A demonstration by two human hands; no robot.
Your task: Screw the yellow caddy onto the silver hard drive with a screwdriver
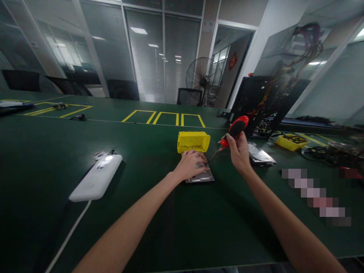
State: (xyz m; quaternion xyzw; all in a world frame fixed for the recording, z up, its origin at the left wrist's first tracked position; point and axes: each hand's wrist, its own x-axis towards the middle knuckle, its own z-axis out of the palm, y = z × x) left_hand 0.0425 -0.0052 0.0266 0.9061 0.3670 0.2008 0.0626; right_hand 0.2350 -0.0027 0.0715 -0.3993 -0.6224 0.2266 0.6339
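A silver hard drive [202,177] lies on the green table in front of me. My left hand [191,163] grips it from the left, fingers bent over its top and covering much of it. In my right hand [239,149] is a screwdriver [234,131] with a red and black handle, held tilted. Its thin shaft slopes down to the left, and the tip is at the drive's far right edge, close to my left fingertips. Whether the tip sits in a screw is too small to tell. Just behind the drive, a yellow bin [193,142] rests on its side with small dark bits inside.
Right of my right hand lies another hard drive [260,154]. Behind it stands an open black computer case [253,102] with loose wires. A second yellow bin [292,141] and tangled cables are farther right. At left lies a white power bank [98,176] with a cable.
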